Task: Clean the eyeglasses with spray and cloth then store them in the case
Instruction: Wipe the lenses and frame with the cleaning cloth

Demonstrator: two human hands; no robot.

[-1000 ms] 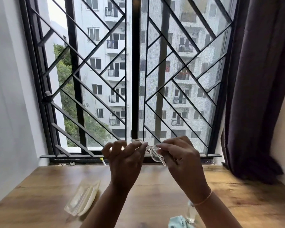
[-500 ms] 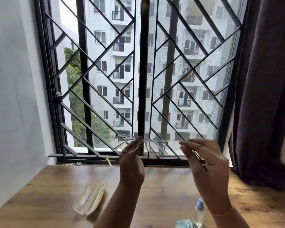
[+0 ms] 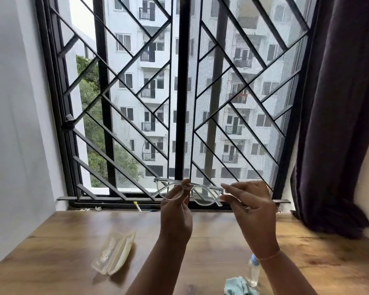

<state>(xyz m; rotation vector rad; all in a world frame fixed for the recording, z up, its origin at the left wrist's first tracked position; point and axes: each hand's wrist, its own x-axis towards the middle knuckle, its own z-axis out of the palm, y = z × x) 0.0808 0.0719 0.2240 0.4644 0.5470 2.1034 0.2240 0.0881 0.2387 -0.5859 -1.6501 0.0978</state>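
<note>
Where the table (image 3: 62, 252) lies nearest: a crumpled pale blue cloth (image 3: 238, 286), and just beside it, to the right, an upright clear spray bottle (image 3: 254, 271).
Case (image 3: 114, 253): translucent, lying open on the wood to the left, well apart from both hands.
Left hand (image 3: 176, 211): raised above the table, thumb and fingers pinching the eyeglasses at the bridge.
Right hand (image 3: 251, 207): fingers loosely extended, with index and thumb tips either side of the frame's right end; whether they touch it cannot be told.
Eyeglasses (image 3: 205, 194): clear-framed, held in the air about level, lenses facing the window.
Window grille (image 3: 179, 103): black diagonal bars behind the hands.
Curtain (image 3: 337, 124): dark, hanging at the right.
</note>
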